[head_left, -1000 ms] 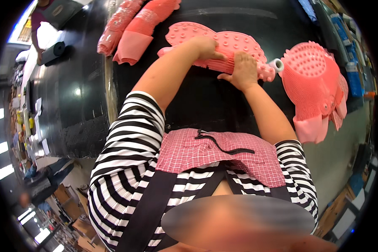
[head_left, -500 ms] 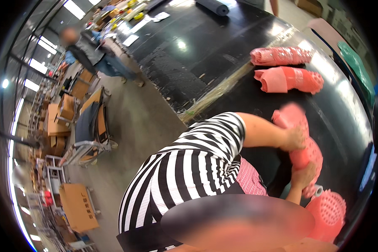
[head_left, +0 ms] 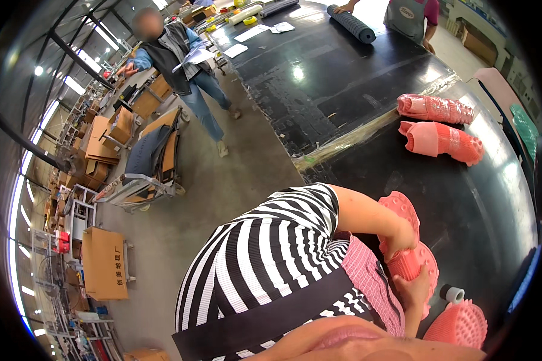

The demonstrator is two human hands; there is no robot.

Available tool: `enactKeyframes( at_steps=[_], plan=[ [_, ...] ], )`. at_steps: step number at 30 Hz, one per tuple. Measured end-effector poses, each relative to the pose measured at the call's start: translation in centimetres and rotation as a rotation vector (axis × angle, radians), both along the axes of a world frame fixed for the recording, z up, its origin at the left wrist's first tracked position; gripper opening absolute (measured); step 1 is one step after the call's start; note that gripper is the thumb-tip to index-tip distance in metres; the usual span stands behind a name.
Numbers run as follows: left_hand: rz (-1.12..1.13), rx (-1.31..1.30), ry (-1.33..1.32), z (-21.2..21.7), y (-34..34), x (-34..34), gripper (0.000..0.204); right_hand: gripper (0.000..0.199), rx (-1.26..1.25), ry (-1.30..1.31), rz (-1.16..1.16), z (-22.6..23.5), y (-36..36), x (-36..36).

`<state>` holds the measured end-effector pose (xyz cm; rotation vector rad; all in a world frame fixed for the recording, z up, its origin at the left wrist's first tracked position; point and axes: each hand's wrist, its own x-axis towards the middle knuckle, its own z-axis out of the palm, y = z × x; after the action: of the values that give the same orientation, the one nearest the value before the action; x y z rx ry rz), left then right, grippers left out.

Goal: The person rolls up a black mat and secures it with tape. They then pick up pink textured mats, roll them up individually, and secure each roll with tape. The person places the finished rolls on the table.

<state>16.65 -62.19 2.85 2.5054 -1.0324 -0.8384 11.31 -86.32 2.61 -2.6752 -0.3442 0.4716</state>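
Gripping the pink mat (head_left: 406,265), part rolled, on the black table (head_left: 470,225) with left hand (head_left: 401,239) and right hand (head_left: 414,286) curled onto it. Has a small roll (head_left: 452,293) and a second mat (head_left: 457,325) near right hand, two rolled mats (head_left: 442,143) farther off, then a dark roll (head_left: 351,24) beneath a co-worker's hand (head_left: 345,7).

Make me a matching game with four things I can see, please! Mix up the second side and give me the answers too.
Things:
1. Pink mat by the checked apron
2. Dark roll
3. Person's sleeve
4. Small hollow roll

Matches:
A. Black and white stripes
B. On the black table, beside another pink mat
C. Touched by the left hand and right hand
D. At a co-worker's hand

Pairs: 1-C, 2-D, 3-A, 4-B
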Motion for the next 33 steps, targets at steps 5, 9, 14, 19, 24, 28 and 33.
enactKeyframes(
  at_steps=[5,9,14,19,24,28,33],
  plan=[
    [0.07,-0.068,0.057,-1.5,0.3,0.4,0.074,0.083,0.045,0.115,0.013,-0.7,0.0,1.8],
    [0.105,-0.051,0.092,-1.4,0.6,0.6,0.079,0.077,0.074,0.076,0.02,-2.9,-0.6,2.5],
    [0.015,-0.098,0.026,-1.3,-2.7,2.5,0.076,0.078,0.119,0.167,-0.035,-2.5,-3.8,3.0],
    [-0.006,-0.28,0.23,-0.3,-3.0,1.2,0.064,0.076,0.438,0.267,-0.043,2.0,-1.7,0.4],
    [0.045,-0.162,0.068,-2.1,0.0,1.0,0.072,0.08,0.112,0.326,-0.053,0.9,0.4,1.3],
    [0.081,-0.13,0.072,-3.7,1.7,3.4,0.084,0.085,0.09,0.369,-0.105,1.3,0.1,2.0],
    [0.11,-0.159,0.182,-3.3,1.4,3.7,0.089,0.084,0.113,0.373,-0.152,2.3,-0.3,0.7]
  ],
)
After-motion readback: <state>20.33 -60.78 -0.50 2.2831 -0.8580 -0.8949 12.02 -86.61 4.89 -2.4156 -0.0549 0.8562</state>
